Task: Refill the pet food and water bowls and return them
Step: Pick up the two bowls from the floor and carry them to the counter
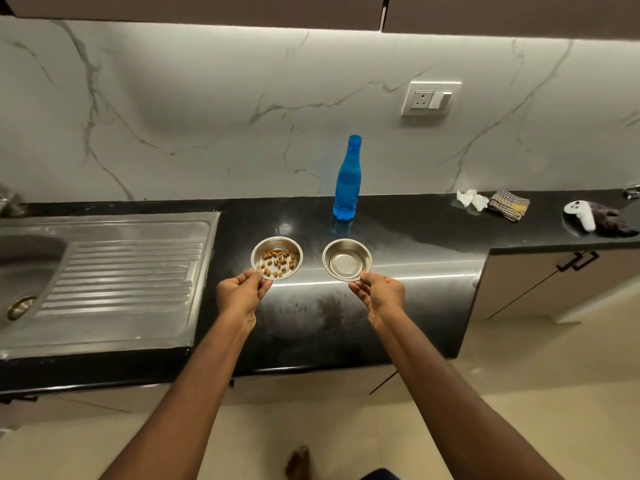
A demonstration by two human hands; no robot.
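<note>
Left hand point(242, 292) pinching kibble-filled round steel bowl point(277, 258) at seven o'clock rim; right hand point(381, 292) fingers clamped on matching steel bowl point(347, 260), probably for carrying level.

Steel sink point(31, 271) with ribbed drainboard point(121, 271) at left. Crumpled tissue point(471, 199), checked cloth point(509, 204), white controller point(581, 214) far right on counter point(398, 233). Wall socket point(431, 98) above.

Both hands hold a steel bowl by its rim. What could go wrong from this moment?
1. Each hand, left and right, pinches only the near rim, so the kibble bowl may tip and scatter pellets.
2. The second bowl looks shiny inside; whether it holds water I cannot tell. If so, it may slosh.
3. The blue bottle stands just behind; a forward push might knock it over.
</note>
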